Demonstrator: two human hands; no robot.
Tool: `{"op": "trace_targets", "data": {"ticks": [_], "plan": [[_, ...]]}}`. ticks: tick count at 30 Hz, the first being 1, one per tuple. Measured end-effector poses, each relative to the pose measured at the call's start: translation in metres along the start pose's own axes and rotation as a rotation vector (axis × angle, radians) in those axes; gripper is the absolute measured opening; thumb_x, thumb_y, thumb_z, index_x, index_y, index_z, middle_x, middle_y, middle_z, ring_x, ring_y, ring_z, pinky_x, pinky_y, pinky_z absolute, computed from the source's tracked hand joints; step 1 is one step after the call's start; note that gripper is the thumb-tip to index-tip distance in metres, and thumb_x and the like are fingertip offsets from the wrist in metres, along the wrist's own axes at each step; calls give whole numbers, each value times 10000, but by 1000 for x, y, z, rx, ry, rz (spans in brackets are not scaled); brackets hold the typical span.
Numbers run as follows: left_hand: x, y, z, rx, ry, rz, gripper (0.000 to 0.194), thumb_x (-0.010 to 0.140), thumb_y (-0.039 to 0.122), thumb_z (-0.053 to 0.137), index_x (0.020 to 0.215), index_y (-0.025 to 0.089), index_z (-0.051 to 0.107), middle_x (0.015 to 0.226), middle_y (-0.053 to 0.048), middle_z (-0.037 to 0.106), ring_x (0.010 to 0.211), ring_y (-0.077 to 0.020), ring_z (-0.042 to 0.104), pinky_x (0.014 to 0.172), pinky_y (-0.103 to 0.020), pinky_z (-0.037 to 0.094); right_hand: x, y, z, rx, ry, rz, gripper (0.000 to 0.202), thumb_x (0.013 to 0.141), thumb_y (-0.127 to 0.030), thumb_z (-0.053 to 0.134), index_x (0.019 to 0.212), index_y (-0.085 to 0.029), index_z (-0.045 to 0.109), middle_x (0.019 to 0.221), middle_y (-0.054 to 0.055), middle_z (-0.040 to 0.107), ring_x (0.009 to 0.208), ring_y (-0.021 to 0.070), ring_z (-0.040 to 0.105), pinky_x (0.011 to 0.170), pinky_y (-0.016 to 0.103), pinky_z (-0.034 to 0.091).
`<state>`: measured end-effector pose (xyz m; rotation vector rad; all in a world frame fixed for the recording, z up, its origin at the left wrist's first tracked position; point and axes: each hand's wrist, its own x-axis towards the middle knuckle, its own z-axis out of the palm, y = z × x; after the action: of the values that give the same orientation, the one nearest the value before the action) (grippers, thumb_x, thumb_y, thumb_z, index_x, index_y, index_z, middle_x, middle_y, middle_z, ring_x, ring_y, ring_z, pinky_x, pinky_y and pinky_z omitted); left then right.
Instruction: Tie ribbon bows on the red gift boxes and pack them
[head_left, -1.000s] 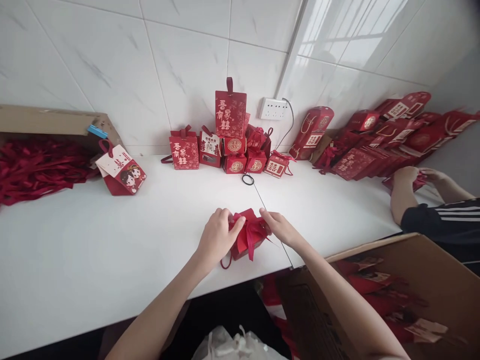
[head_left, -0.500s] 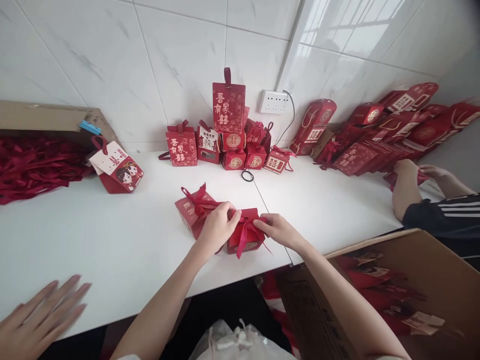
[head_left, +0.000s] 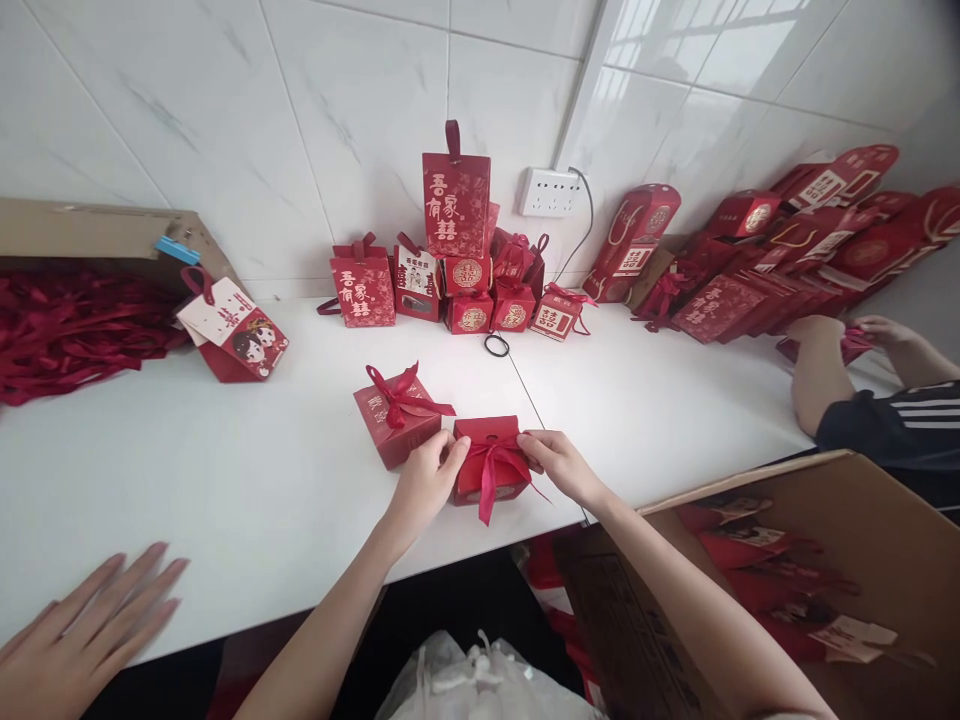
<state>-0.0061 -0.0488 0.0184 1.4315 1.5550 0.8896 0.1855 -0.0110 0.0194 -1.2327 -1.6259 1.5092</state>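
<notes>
A small red gift box [head_left: 491, 488] stands near the table's front edge, with a red ribbon [head_left: 489, 468] tied in a bow across its front. My left hand [head_left: 431, 470] pinches the ribbon at the box's left side. At the right side, my right hand [head_left: 553, 455] pinches the other part of the bow between thumb and fingers. A second red box [head_left: 397, 435], with a ribbon bow on top, sits tilted just behind and left of my left hand.
Several red boxes [head_left: 364, 290] stand along the wall near a white socket strip [head_left: 553, 192]. Ribbons [head_left: 82, 325] pile at left. Another person's hand [head_left: 97, 620] lies front left; others work far right. An open carton [head_left: 862, 510] stands front right.
Both hands have drawn slightly apart, my left one lower and to the left. The bow and the flap with its hole show more fully. The second box is less covered.
</notes>
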Motion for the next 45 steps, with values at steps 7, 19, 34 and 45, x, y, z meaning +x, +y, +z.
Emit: {"op": "trace_targets", "data": {"ticks": [7, 19, 34, 45], "plan": [[3, -4, 4, 12, 18, 5, 359, 858, 461, 388, 623, 202, 304, 542, 60, 324, 501, -98, 318, 483, -218, 267, -1, 10, 1, 213, 7, 35, 438, 733, -495, 542, 504, -204, 307, 513, -64, 251, 485, 70, 212, 490, 261, 174], [4, -6, 0, -140, -11, 12, 391, 835, 501, 421, 603, 195, 347, 558, 48, 345, 526, -103, 360, 515, -225, 311, -3, 19, -16, 76, 98, 14, 347, 785, -526, 520, 738, -182, 517, 751, 24, 520, 717, 151, 506, 685, 306, 419], [-30, 11, 24, 20, 379, 737, 82, 837, 214, 561, 766, 193, 526, 955, -51, 460, 975, -174, 525, 778, -297, 516, -22, 10, -5, -665, 261, -737, 925, 735, -272, 692, 1426, -247, 77, 1350, 191, 258, 1285, 328, 322, 889, 455, 511], [-16, 30, 23, -575, 296, 317, 209, 860, 291, 449, 673, 195, 453, 691, 9, 475, 680, -128, 530, 648, -273, 498, -74, -11, -19, 25, 337, -214, 600, 726, -578, 599, 1200, -241, 450, 1168, 125, 526, 1087, 291, 535, 832, 438, 510]]}}
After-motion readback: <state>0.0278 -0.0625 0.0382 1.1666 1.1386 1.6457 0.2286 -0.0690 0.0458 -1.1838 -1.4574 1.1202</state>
